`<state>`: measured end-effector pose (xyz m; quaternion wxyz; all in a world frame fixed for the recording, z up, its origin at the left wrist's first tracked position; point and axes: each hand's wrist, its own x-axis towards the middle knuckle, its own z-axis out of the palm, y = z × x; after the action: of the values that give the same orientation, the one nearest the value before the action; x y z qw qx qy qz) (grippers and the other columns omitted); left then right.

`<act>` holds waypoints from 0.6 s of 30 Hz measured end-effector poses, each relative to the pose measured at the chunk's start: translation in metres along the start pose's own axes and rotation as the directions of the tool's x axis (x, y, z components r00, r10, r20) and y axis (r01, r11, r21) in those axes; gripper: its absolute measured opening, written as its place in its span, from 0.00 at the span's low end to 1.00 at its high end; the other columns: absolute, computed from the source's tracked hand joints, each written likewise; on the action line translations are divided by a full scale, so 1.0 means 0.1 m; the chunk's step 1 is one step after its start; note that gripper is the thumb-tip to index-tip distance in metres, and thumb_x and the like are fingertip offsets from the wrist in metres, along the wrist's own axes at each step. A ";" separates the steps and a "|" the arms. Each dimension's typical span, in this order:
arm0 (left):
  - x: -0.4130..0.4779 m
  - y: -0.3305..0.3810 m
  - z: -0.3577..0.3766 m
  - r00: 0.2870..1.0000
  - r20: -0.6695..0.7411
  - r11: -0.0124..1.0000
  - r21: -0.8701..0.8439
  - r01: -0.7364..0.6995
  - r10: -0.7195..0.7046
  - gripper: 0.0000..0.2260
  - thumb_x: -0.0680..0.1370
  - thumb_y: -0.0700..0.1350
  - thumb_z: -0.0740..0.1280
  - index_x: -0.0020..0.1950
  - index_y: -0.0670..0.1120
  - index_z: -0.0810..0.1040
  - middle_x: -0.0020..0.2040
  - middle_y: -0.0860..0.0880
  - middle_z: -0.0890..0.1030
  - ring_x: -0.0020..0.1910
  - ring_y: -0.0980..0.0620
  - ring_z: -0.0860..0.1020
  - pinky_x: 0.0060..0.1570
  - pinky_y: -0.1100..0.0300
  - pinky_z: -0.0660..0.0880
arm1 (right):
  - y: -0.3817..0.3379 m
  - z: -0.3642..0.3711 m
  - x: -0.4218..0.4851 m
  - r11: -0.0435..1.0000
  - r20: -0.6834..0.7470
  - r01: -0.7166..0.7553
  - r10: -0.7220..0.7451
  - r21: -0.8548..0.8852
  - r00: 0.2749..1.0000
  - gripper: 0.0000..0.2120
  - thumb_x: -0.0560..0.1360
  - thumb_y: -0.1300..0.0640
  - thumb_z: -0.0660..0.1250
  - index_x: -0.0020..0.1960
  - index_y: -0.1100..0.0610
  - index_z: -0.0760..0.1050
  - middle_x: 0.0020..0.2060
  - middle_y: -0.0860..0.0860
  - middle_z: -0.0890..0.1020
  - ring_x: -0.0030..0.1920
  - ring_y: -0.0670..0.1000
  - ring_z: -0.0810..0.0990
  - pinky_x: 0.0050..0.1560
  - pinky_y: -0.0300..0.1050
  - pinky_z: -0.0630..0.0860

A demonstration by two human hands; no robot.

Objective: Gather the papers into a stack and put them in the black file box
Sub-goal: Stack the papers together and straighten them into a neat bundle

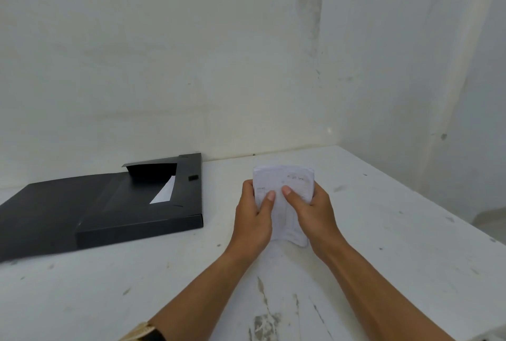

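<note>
**Papers gripped in both hands beside the open box**

While the black file box [109, 204] lies open on the white table [383, 245] by the wall, one sheet showing inside, the left hand [253, 217] and right hand [315, 212] clasp the paper stack [284, 195] upright between them, thumbs pressed on its face, fingers wrapped behind, well right of the box.

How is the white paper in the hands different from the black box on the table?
The white stack of papers is pale and small; the flat black file box is dark and much wider. The papers are held up on edge between the left hand and right hand; the box lies flat on the white table, untouched. The box's side flap stands open, showing a white sheet inside. Both have a rectangular shape.
</note>
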<state>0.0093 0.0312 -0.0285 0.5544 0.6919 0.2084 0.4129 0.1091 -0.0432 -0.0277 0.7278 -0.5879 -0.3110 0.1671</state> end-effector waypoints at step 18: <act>0.22 0.54 -0.92 0.961 -0.276 0.981 0.190 0.039 0.015 0.06 0.78 0.42 0.70 0.53 0.48 0.75 0.49 0.54 0.84 0.45 0.57 0.83 0.38 0.66 0.79 | -0.36 0.86 0.23 0.991 0.211 0.114 -0.099 -0.063 0.973 0.09 0.78 0.55 0.67 0.56 0.45 0.77 0.50 0.43 0.84 0.49 0.46 0.84 0.45 0.43 0.82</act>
<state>-0.0610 0.0867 0.0337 0.4525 0.6767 0.3269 0.4801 0.0661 0.0262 0.0228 0.6769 -0.5766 -0.4223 0.1764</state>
